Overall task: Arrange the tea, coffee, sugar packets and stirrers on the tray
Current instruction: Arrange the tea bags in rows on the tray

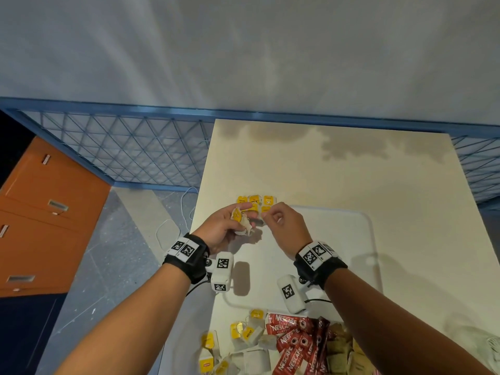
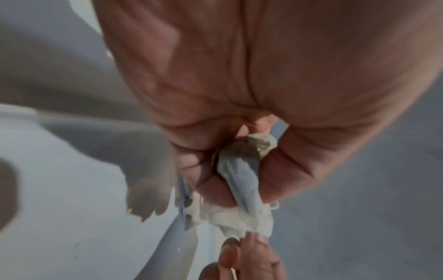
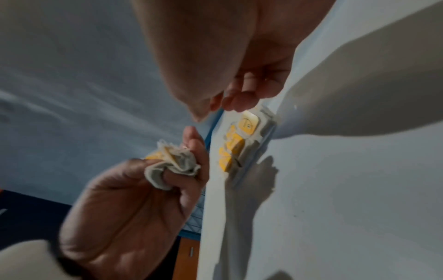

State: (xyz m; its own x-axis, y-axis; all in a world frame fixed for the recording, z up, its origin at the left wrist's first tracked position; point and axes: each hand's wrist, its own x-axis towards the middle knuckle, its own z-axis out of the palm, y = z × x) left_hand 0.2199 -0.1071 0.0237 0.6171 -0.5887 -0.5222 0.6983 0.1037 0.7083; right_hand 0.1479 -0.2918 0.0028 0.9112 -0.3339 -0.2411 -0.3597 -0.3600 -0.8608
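Observation:
My left hand [image 1: 242, 217] grips a crumpled bunch of tea bags [image 1: 243, 226] with a yellow tag, held over the far left corner of the white tray [image 1: 351, 234]. The left wrist view shows the bunch [image 2: 242, 176] squeezed between thumb and fingers. Several tea bags with yellow tags [image 1: 255, 203] lie side by side in that tray corner, and the right wrist view shows them too [image 3: 236, 144]. My right hand [image 1: 266, 215] hovers just right of the bunch, fingers curled, thumb near the fingertips. Whether it pinches anything is hidden.
A loose pile of tea bags [image 1: 251, 345], red Nescafe sticks [image 1: 295, 342] and brown packets [image 1: 338, 347] lies at the near table edge. The cream table [image 1: 351, 163] ends just left of my hands. An orange cabinet [image 1: 40, 226] and blue mesh frame [image 1: 135, 152] stand beyond.

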